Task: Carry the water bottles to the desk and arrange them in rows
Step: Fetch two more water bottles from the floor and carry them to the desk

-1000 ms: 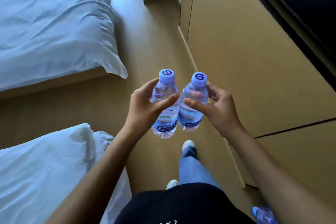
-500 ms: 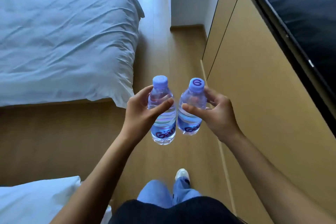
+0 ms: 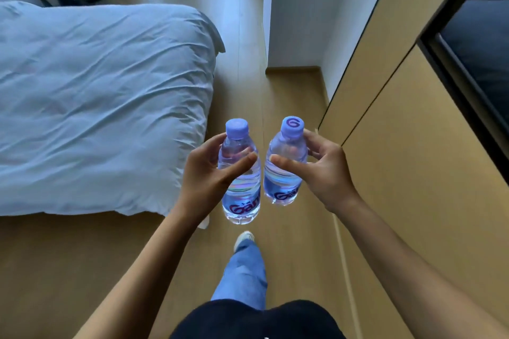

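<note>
My left hand (image 3: 209, 176) is wrapped around the left water bottle (image 3: 241, 181), thumb laid across its front and fingers curled round the far side. My right hand (image 3: 325, 170) grips the right water bottle (image 3: 283, 170) the same way, thumb pointing inward across the clear plastic. Both bottles are upright or nearly so, held out in front of my chest above the wooden floor (image 3: 292, 107), side by side with a narrow gap between them; their lower ends come close, but I can't quite tell whether they touch. Each has a pale purple cap: the left cap (image 3: 237, 128) is plain from this angle, the right cap (image 3: 292, 126) shows a swirl mark. A blue label with red lettering bands the lower part of each bottle.

To my left lies a bed (image 3: 96, 107) under a rumpled light-blue duvet, its corner hanging near my left wrist. To my right runs a tan wooden cabinet wall (image 3: 413, 146), with a dark panel (image 3: 479, 58) set into it further up. Below the bottles, one jeans-clad leg (image 3: 242, 275) is stepped forward, a white shoe (image 3: 243, 238) at its end.
</note>
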`<state>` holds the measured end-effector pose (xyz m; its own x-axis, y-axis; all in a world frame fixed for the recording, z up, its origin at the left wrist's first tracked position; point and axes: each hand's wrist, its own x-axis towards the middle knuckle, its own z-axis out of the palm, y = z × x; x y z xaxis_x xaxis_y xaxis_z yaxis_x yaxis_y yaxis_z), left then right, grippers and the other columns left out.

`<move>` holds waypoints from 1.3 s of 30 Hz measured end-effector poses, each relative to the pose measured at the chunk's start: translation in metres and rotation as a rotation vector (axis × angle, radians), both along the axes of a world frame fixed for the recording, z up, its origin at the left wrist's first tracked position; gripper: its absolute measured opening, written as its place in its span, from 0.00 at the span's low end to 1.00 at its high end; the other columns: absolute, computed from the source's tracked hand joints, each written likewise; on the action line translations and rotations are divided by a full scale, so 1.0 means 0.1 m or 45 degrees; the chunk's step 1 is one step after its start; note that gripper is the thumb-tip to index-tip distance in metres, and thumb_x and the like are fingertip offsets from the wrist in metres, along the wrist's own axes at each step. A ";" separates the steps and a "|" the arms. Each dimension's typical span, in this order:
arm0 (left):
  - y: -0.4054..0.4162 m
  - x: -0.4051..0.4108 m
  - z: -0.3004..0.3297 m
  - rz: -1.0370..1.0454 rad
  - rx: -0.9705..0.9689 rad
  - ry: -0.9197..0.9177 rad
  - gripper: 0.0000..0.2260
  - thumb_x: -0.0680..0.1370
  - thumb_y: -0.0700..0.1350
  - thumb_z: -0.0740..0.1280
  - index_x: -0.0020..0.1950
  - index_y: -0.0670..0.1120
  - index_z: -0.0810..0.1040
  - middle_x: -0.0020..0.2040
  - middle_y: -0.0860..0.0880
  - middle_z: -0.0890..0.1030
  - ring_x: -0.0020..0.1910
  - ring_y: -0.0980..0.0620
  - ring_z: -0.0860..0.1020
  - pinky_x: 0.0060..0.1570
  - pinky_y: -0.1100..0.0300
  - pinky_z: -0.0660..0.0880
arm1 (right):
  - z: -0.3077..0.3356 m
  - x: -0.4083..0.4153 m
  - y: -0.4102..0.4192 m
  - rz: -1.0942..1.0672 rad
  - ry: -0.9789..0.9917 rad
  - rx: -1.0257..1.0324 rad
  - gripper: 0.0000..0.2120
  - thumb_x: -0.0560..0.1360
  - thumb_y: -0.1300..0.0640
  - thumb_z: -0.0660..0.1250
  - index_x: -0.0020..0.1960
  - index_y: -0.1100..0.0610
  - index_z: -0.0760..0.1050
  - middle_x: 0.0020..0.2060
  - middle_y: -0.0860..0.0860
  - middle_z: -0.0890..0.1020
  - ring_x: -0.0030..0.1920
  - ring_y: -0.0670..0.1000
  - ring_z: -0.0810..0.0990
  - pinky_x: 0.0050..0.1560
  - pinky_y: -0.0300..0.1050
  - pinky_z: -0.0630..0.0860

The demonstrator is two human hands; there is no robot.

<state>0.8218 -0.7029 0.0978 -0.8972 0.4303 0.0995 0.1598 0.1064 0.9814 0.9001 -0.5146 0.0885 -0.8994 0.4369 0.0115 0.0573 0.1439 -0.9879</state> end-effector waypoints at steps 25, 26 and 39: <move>2.25 -5.43 0.13 0.148 0.011 0.009 0.07 0.71 0.44 0.76 0.48 0.49 0.83 0.43 0.50 0.86 0.41 0.54 0.84 0.44 0.59 0.80 | 0.23 -5.46 2.30 0.124 0.030 0.033 0.33 0.62 0.46 0.79 0.63 0.58 0.79 0.52 0.49 0.86 0.52 0.47 0.85 0.54 0.47 0.82; 2.34 -5.62 0.14 0.160 0.000 0.010 0.08 0.71 0.45 0.76 0.48 0.48 0.83 0.43 0.51 0.86 0.42 0.54 0.85 0.44 0.59 0.80 | 0.24 -5.66 2.40 0.135 0.027 0.039 0.33 0.62 0.46 0.79 0.64 0.58 0.79 0.53 0.48 0.86 0.52 0.47 0.85 0.55 0.46 0.82; 3.09 -8.49 0.04 0.266 -0.052 0.094 0.11 0.71 0.50 0.75 0.50 0.50 0.82 0.44 0.53 0.86 0.43 0.54 0.85 0.45 0.56 0.81 | 0.04 -8.63 3.18 0.183 -0.014 -0.010 0.32 0.63 0.48 0.80 0.63 0.58 0.80 0.52 0.51 0.86 0.51 0.50 0.86 0.57 0.57 0.81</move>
<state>-0.0271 -0.3937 0.1018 -0.9582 0.2408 0.1545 0.2013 0.1838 0.9621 0.0372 -0.1971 0.0927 -0.9527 0.3039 -0.0016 0.0476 0.1439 -0.9884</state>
